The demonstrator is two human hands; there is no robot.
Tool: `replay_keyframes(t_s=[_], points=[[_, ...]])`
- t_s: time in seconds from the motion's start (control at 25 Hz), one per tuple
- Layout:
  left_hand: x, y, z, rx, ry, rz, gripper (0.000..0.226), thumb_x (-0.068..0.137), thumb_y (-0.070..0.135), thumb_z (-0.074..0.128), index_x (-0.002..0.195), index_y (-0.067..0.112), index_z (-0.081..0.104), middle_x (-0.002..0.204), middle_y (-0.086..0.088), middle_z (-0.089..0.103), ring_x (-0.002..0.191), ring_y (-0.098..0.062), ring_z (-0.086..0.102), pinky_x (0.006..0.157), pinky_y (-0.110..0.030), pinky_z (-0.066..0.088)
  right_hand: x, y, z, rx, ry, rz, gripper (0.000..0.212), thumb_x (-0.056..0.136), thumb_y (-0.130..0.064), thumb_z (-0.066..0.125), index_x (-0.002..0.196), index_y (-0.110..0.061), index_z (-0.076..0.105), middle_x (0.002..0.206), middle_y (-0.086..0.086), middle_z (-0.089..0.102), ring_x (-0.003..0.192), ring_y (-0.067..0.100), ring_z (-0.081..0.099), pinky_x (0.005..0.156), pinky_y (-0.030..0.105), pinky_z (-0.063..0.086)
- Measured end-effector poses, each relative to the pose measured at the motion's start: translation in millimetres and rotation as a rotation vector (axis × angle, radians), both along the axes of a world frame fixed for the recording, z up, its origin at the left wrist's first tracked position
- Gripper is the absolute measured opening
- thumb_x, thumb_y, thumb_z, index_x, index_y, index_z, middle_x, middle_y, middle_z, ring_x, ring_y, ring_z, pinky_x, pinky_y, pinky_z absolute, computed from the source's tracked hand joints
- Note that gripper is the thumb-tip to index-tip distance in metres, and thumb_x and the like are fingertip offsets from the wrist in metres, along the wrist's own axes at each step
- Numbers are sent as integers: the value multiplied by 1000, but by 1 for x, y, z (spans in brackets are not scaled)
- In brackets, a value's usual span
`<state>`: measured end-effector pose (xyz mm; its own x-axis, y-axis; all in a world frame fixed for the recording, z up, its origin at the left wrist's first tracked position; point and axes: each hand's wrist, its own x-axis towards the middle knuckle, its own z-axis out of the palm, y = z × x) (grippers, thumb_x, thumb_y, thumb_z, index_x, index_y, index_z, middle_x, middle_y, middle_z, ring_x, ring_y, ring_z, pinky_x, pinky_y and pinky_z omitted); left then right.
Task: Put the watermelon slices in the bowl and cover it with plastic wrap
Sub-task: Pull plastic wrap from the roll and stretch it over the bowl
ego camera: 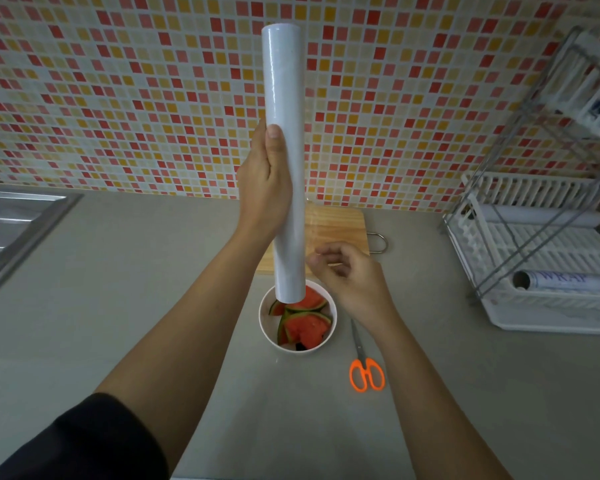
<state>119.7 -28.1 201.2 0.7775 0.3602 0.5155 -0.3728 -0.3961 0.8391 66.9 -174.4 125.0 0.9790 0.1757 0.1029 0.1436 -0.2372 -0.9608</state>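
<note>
My left hand [264, 181] grips a long white roll of plastic wrap [284, 98] and holds it upright above the counter. The roll's lower end hangs over a white bowl [266, 327] that holds several red watermelon slices [305, 323] with green rind. My right hand [347, 275] hovers just right of the roll's lower end, fingers loosely curled and apart, holding nothing that I can make out. The bowl stands on the grey counter, uncovered.
Orange-handled scissors [366, 368] lie right of the bowl. A wooden cutting board [336, 230] lies behind it by the tiled wall. A white dish rack [540, 258] at the right holds another wrap roll [568, 280]. A steel sink [11, 220] is at the left.
</note>
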Motion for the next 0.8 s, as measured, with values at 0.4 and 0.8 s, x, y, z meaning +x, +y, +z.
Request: replay_keyframes(t_s=[0.4, 0.8], points=[[-23, -8, -26, -231, 284, -271, 68, 82, 71, 29, 116, 16, 51, 112, -2, 62, 103, -15, 62, 91, -41, 51, 8, 6, 13, 220, 26, -4, 41, 76, -28, 75, 112, -30, 56, 108, -2, 68, 95, 13, 67, 81, 38, 56], [-36, -12, -34, -251, 172, -317, 31, 96, 35, 49, 118, 14, 52, 98, 10, 63, 86, -2, 63, 71, -19, 52, 1, 7, 13, 242, -100, -176, 1, 82, -25, 69, 82, -25, 68, 85, -6, 72, 84, 10, 68, 79, 33, 55]])
